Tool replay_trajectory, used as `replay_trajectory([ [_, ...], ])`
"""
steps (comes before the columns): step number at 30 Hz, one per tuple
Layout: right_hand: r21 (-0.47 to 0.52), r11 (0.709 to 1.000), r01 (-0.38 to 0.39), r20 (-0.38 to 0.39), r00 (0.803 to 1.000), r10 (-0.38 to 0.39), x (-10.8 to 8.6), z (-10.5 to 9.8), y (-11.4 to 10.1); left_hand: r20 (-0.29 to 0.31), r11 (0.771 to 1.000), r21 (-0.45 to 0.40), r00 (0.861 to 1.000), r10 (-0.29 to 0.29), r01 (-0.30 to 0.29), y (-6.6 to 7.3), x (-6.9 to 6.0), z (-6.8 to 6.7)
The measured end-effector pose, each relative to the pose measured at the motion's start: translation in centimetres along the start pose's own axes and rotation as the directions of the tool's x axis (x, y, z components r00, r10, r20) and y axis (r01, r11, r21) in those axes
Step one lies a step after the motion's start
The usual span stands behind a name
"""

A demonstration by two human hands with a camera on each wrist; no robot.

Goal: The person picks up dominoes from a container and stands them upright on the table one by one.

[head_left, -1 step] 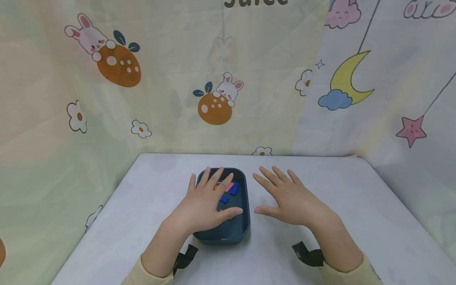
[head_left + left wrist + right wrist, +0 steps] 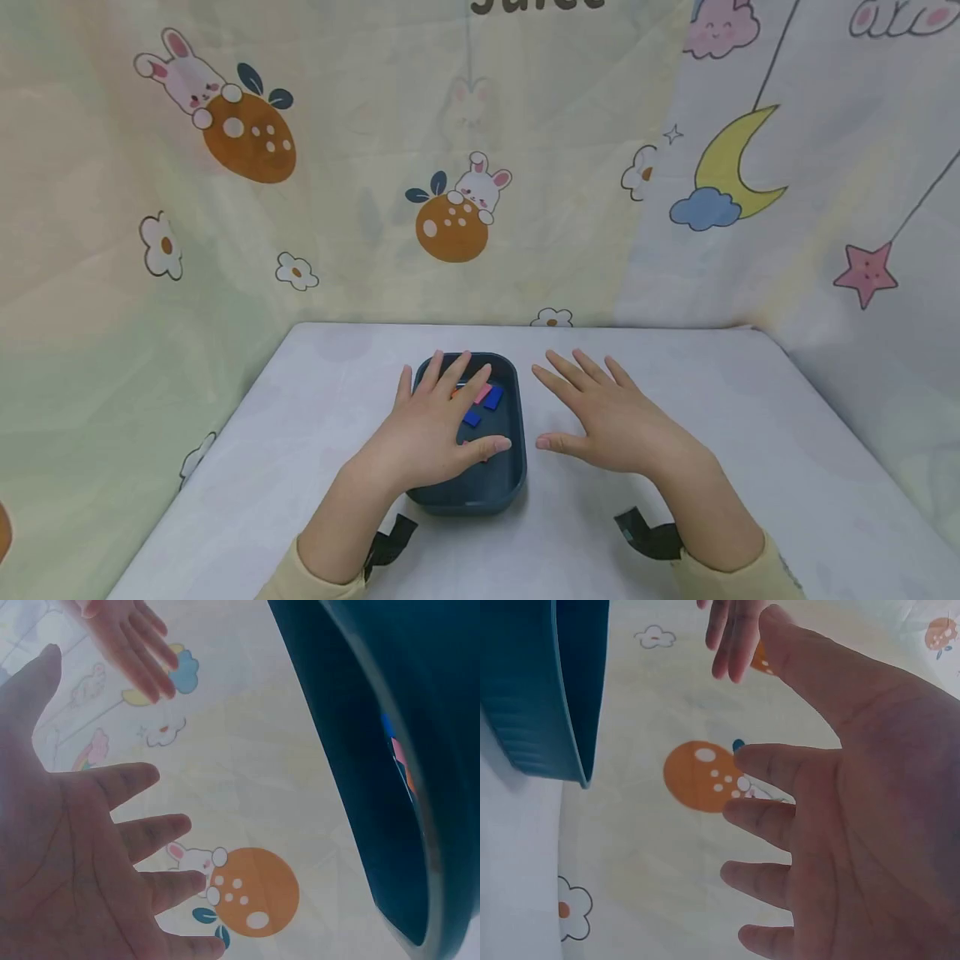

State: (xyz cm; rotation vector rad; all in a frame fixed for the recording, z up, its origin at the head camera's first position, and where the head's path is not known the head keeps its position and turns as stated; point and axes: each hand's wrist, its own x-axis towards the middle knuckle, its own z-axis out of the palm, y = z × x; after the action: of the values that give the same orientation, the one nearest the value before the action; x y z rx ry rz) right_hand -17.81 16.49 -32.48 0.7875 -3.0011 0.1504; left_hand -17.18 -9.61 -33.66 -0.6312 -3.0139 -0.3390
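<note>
A dark teal rectangular tray (image 2: 491, 503) stands on the white table, with a few small flat pieces inside, among them a blue piece (image 2: 493, 398) and a pink piece (image 2: 482, 394). Over the tray's left part hovers my left hand (image 2: 435, 433), palm down with fingers spread, hiding some of the contents. To the right of the tray my right hand (image 2: 615, 421) is held up the same way. Both wrist views show bare palms: the left palm (image 2: 75, 862) and the right palm (image 2: 877, 832) hold nothing and are apart from the tray.
The white table (image 2: 675, 367) extends on both sides of the tray. Behind it hangs a cloth backdrop (image 2: 360, 225) printed with rabbits, oranges, flowers and a moon. A black strap (image 2: 648, 536) sticks out at the right wrist, and another black strap (image 2: 392, 542) at the left.
</note>
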Motion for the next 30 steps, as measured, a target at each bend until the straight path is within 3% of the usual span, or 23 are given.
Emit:
replay_trajectory([
  [7, 0.027, 1.000, 0.017, 0.015, 1.000, -0.017, 0.4, -0.3, 0.3, -0.057, 1.000, -0.021, 0.998, -0.004, 0.002, -0.9, 0.3, -0.2],
  [11, 0.111, 0.993, 0.045, 0.009, 0.999, -0.046, 0.9, 0.0, 0.9, -0.114, 0.991, -0.129, 0.993, -0.031, 0.016, -2.9, 1.1, 0.2],
  [13, 0.178, 0.983, 0.050, 0.007, 0.999, -0.052, 1.2, 0.3, 1.4, -0.134, 0.972, -0.232, 0.988, -0.079, 0.046, -4.2, 1.7, 0.6],
  [15, 0.256, 0.966, 0.042, -0.003, 0.999, -0.043, 1.6, 0.7, 2.0, -0.149, 0.927, -0.365, 0.978, -0.148, 0.085, -5.8, 2.3, 1.2],
  [17, 0.324, 0.946, 0.031, -0.018, 0.999, -0.027, 2.2, 1.2, 2.5, -0.157, 0.844, -0.522, 0.959, -0.235, 0.121, -7.5, 2.8, 2.0],
  [20, 0.412, 0.910, 0.049, -0.044, 0.998, -0.033, 3.4, 1.9, 3.2, -0.159, 0.651, -0.746, 0.911, -0.380, 0.141, -9.7, 3.5, 3.2],
  [23, 0.513, 0.857, 0.055, -0.031, 0.998, -0.045, 5.1, 2.1, 3.3, -0.123, 0.457, -0.878, 0.857, -0.501, 0.142, -11.3, 4.0, 4.6],
  [25, 0.577, 0.816, 0.046, -0.008, 0.999, -0.051, 6.2, 2.2, 3.3, -0.074, 0.357, -0.921, 0.831, -0.552, 0.155, -12.1, 4.2, 5.6],
  [28, 0.653, 0.757, 0.019, 0.033, 0.998, -0.054, 8.1, 2.4, 3.2, 0.004, 0.221, -0.963, 0.826, -0.564, 0.156, -12.9, 4.6, 7.1],
  [30, 0.676, 0.737, 0.013, 0.056, 0.996, -0.070, 9.4, 2.7, 3.1, 0.029, 0.176, -0.973, 0.836, -0.547, 0.149, -13.1, 4.7, 7.9],
])
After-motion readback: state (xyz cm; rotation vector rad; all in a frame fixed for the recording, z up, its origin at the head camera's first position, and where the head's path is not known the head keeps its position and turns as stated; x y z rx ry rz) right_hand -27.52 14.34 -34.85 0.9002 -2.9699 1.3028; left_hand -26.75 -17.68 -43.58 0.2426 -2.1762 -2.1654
